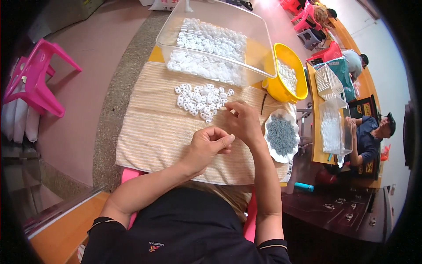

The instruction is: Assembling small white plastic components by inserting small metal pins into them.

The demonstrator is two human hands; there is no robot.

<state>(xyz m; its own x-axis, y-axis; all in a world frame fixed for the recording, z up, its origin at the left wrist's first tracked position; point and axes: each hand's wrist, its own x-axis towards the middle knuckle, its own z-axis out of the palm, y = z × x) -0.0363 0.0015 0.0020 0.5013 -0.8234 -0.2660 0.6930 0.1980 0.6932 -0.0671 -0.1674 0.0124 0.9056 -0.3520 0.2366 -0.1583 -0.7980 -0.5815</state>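
A loose pile of small white oval plastic pieces with holes (200,100) lies on a striped beige towel (149,127). My left hand (210,147) is held over the towel in front of the pile, thumb pressed against the curled fingers. Whatever sits in that pinch is too small or hidden to name. At the pile's right edge is my right hand (244,122), its fingers bent inward toward the white pieces and its fingertips partly hidden. To the right of it, a white scalloped dish (295,127) holds many tiny grey-blue pieces (281,135).
Behind the pile stands a clear plastic bin (259,48) with more white pieces. A yellow basket (301,75) is beside it, and a thin dark strip (263,104) lies nearby. Pink stool (41,79) at left; a person (367,136) sits at another table on the right.
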